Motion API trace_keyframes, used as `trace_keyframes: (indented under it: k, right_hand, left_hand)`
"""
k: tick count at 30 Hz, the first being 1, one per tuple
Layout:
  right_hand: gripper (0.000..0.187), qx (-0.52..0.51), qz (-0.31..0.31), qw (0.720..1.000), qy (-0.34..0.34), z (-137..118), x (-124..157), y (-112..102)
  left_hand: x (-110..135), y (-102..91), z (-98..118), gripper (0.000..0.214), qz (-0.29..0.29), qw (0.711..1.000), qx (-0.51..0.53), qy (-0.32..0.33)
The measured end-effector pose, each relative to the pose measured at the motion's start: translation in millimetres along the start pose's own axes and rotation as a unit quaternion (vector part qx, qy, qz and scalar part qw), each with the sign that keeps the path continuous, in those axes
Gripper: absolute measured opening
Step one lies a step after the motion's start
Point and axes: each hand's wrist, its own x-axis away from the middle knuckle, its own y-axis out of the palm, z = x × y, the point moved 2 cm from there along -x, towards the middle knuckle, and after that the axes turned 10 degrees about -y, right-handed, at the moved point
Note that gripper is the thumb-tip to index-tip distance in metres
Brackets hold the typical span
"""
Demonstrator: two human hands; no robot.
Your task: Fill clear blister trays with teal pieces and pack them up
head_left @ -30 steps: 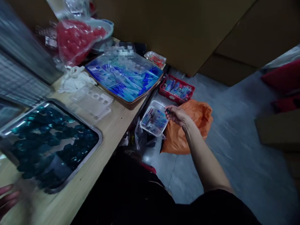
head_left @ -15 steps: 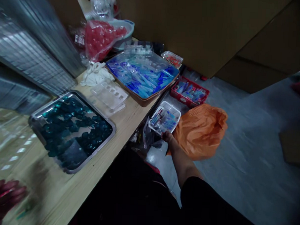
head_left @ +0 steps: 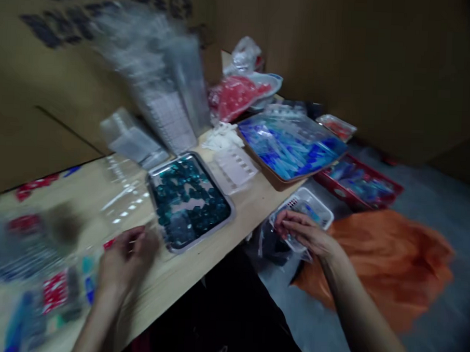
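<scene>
White plastic basket (head_left: pixel 311 208) under the right hand (head_left: pixel 306 233), is it?

Yes. The fingers curl over its near rim, touching it, though I can't tell how firmly they're gripping.

Where's that basket sitting?

Off to the right of the steel tray (head_left: pixel 227 217), lower than the tabletop and beyond the table's edge.

And the left hand (head_left: pixel 128 259)?

Just left of that tray's near corner, above the wooden table (head_left: pixel 198 294), with its fingers drawn together. Whether they hold anything is too blurred to tell.

What's in and around the tray?

Teal glassy pieces (head_left: pixel 187 194) fill it. Just right of it lies a white moulded plastic tray (head_left: pixel 235 168), then a brown tray (head_left: pixel 276 182) heaped with blue plastic pieces (head_left: pixel 290 150). Farther right, past the basket, are a red basket (head_left: pixel 338 188) and an orange plastic bag (head_left: pixel 383 260). Blurred printed packets (head_left: pixel 32 271) lie to its left, and a red plastic bag (head_left: pixel 234 98) sits behind it.
</scene>
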Motion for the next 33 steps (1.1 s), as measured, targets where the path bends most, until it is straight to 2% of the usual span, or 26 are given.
trace_keyframes:
  k: [2, 3, 5, 6, 8, 11, 13, 15, 17, 19, 21, 24, 26, 27, 29, 31, 33]
  right_hand:
    - [0.03, 0.029, -0.146, 0.988, -0.033, -42, -13, 30]
    - [0.028, 0.078, -0.188, 0.977, -0.07, -59, -22, 47]
    - [0.022, 0.231, -0.192, 0.942, -0.15, -81, -46, 85]
    - [0.022, 0.322, -0.176, 0.914, -0.175, -85, -60, 104]
    - [0.034, 0.486, -0.15, 0.843, -0.173, -83, -86, 141]
    - [0.043, 0.621, -0.159, 0.755, -0.139, -71, -118, 183]
    - [0.038, 0.655, -0.168, 0.724, -0.138, -66, -132, 199]
    - [0.036, 0.663, -0.17, 0.715, -0.144, -65, -142, 205]
    - [0.038, 0.649, -0.168, 0.728, -0.147, -64, -150, 205]
    - [0.038, 0.608, -0.157, 0.763, -0.152, -62, -157, 200]
    - [0.036, 0.532, -0.128, 0.822, -0.158, -57, -164, 192]
    - [0.036, 0.329, -0.079, 0.929, -0.149, -48, -169, 182]
    - [0.038, 0.183, -0.075, 0.972, -0.129, -43, -168, 181]
    - [0.041, 0.133, -0.078, 0.98, -0.125, -41, -167, 182]
    - [0.047, 0.101, -0.081, 0.982, -0.14, -42, -162, 190]
    - [0.052, 0.14, -0.081, 0.969, -0.186, -47, -154, 201]
    - [0.053, 0.211, -0.082, 0.942, -0.245, -54, -144, 212]
  left_hand:
    - [-5, 7.8, 6, 0.041, -0.03, 0.999, -0.031, 0.0]
    - [-7, 11.7, 8, 0.044, -0.04, 0.998, -0.04, 0.0]
    - [-11, 18.6, 12, 0.048, -0.04, 0.998, -0.039, -0.003]
    - [-12, 21.7, 13, 0.05, -0.042, 0.999, -0.031, -0.004]
    - [-15, 26.0, 13, 0.05, -0.045, 0.999, -0.013, -0.003]
    - [-17, 26.2, 8, 0.049, -0.044, 0.999, 0.005, 0.001]
    - [-18, 22.8, 0, 0.047, -0.027, 1.0, 0.002, -0.002]
    - [-18, 19.5, -8, 0.046, -0.004, 1.0, -0.005, -0.008]
    - [-19, 18.4, -15, 0.046, 0.005, 1.0, -0.001, -0.014]
    - [-20, 19.8, -19, 0.046, -0.01, 1.0, 0.014, -0.013]
    - [-18, 20.5, -19, 0.046, -0.016, 1.0, 0.023, 0.001]
    - [-11, 14.4, -9, 0.044, 0.064, 0.996, 0.03, 0.057]
    - [-7, 9.9, 3, 0.038, 0.098, 0.986, 0.088, 0.102]
    - [-6, 10.1, 10, 0.034, 0.077, 0.981, 0.138, 0.113]
    - [-7, 16.9, 25, 0.029, -0.031, 0.959, 0.265, 0.092]
    - [-12, 30.2, 41, 0.028, -0.143, 0.91, 0.388, 0.023]
    - [-16, 44.2, 53, 0.032, -0.198, 0.853, 0.48, -0.042]
